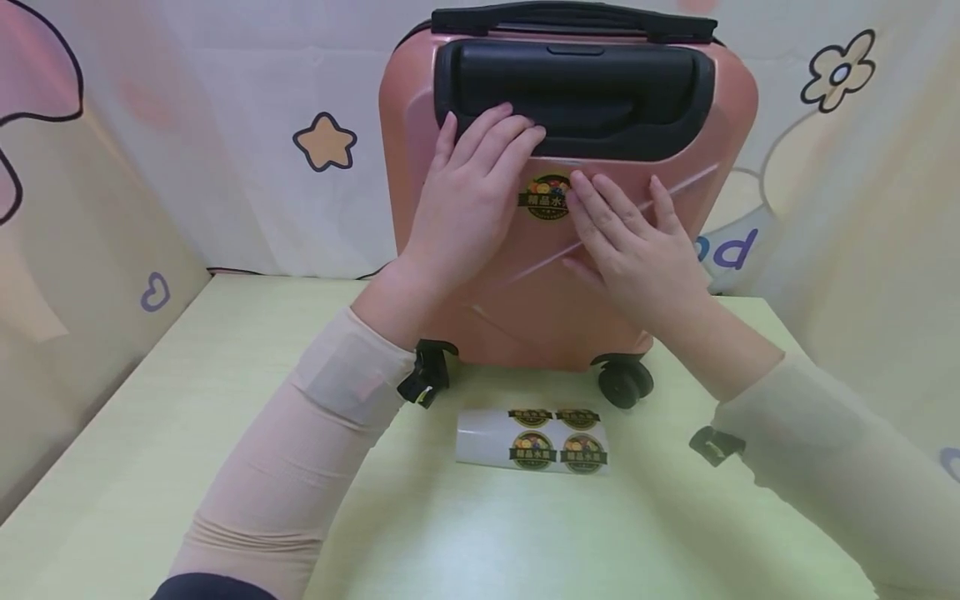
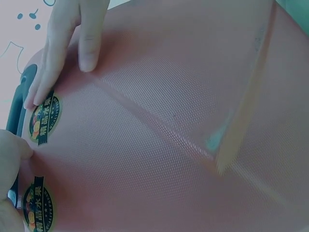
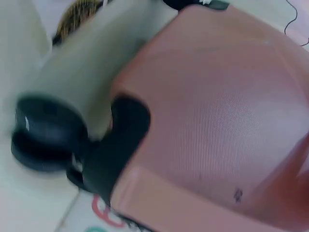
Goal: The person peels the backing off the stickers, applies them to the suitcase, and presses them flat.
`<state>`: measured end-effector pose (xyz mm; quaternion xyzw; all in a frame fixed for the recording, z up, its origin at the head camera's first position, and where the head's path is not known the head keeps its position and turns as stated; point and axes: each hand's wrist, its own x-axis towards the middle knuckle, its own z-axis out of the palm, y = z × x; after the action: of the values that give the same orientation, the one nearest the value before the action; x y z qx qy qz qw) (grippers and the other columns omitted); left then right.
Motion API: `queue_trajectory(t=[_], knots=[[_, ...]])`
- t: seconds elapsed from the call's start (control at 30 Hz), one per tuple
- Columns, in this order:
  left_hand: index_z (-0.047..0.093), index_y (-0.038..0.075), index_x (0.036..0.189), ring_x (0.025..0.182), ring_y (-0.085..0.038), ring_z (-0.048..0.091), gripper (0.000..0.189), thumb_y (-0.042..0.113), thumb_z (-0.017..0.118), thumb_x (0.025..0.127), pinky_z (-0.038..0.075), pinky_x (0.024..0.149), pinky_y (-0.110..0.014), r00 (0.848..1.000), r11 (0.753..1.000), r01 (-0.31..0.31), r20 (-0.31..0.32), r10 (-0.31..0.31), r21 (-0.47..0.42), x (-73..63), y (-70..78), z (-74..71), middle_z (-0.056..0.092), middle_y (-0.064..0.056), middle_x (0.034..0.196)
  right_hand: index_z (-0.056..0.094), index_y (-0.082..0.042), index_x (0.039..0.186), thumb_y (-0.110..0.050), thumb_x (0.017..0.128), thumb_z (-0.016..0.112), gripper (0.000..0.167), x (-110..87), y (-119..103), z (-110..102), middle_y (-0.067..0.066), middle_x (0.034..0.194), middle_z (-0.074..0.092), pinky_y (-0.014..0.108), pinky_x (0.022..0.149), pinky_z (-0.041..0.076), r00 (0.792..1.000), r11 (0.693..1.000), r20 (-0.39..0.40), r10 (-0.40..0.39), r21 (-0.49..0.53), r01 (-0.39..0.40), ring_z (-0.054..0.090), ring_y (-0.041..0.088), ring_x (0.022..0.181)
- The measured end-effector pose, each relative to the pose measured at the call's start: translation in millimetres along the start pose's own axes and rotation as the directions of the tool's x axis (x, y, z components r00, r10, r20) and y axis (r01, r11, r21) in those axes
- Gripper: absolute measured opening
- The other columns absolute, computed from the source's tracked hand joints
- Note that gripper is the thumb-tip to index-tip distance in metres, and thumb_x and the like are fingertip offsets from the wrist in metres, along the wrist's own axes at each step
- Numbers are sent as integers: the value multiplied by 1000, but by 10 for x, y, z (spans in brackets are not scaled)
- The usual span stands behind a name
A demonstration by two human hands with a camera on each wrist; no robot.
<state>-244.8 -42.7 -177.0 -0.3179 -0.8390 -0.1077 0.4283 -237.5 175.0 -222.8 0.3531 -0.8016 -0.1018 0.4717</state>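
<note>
A pink hard-shell suitcase [image 1: 525,325] stands upright on the table, a black handle panel [image 1: 585,83] in its upper front. A round fruit sticker [image 1: 546,200] lies on the shell just below that panel. My right hand [image 1: 637,250] rests on the shell with fairly straight fingers, their tips at the sticker's right edge. To its left, my left hand [image 1: 468,200] lies against the suitcase, fingers extended up onto the black panel. The left wrist view shows a second sticker [image 2: 39,205] near the left hand; in the head view that hand hides it.
On the table in front of the suitcase lies a white sheet [image 1: 483,437] with several more round stickers. Black wheels [image 1: 624,382] stand under the suitcase. A patterned curtain [image 1: 262,167] hangs behind and at both sides.
</note>
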Motion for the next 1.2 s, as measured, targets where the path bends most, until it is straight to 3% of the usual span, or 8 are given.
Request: queue_trajectory(t=[0.13, 0.27, 0.43, 0.7, 0.93, 1.2], knots=[[50, 9, 134, 135, -19, 29, 37, 15, 48, 97, 2, 111, -41, 1000, 1000, 19, 3, -19, 0, 7, 32, 18, 48, -7, 135, 30, -3, 144, -36, 94, 50, 63, 6, -78, 23, 10, 151, 25, 52, 109, 12, 1000, 1000, -18, 13, -11, -13, 18, 22, 140], [49, 10, 134, 135, -20, 28, 38, 13, 48, 97, 1, 111, -41, 999, 1000, 30, 16, -30, -3, 6, 40, 14, 48, -7, 136, 34, -2, 143, -31, 89, 61, 67, 72, -178, 61, 13, 148, 31, 53, 109, 12, 997, 997, 22, -71, -13, 72, 21, 25, 139], [48, 11, 136, 136, -20, 25, 41, 12, 50, 95, -2, 110, -40, 998, 999, 35, 44, -34, -14, -7, 35, 6, 46, -6, 138, 32, -5, 144, -32, 92, 57, 64, 152, -253, 90, 11, 149, 29, 52, 110, 8, 988, 993, 97, -117, -7, 118, 17, 23, 140], [47, 11, 136, 136, -20, 25, 41, 12, 50, 95, -3, 110, -39, 999, 1000, 31, 40, -31, 0, -7, 30, 4, 45, -7, 138, 25, -11, 147, -41, 92, 54, 69, 226, -236, 120, 7, 153, 21, 48, 111, 4, 981, 994, 179, -73, -70, 87, 6, 19, 142], [48, 10, 136, 137, -19, 25, 40, 13, 49, 96, -1, 111, -40, 999, 1000, 20, 36, -19, -16, -7, 39, 22, 46, -6, 138, 21, -11, 148, -43, 94, 47, 68, 192, -222, 132, 6, 153, 20, 48, 111, 6, 985, 995, 166, -58, -74, 71, 10, 19, 141], [48, 12, 136, 137, -18, 25, 39, 17, 46, 98, -1, 111, -38, 1000, 1000, 15, 25, -14, -14, -15, 14, 11, 46, -5, 138, 19, -10, 149, -42, 93, 49, 71, 203, -204, 93, 6, 153, 17, 48, 111, 4, 985, 998, 168, -24, -56, 33, 7, 19, 141]])
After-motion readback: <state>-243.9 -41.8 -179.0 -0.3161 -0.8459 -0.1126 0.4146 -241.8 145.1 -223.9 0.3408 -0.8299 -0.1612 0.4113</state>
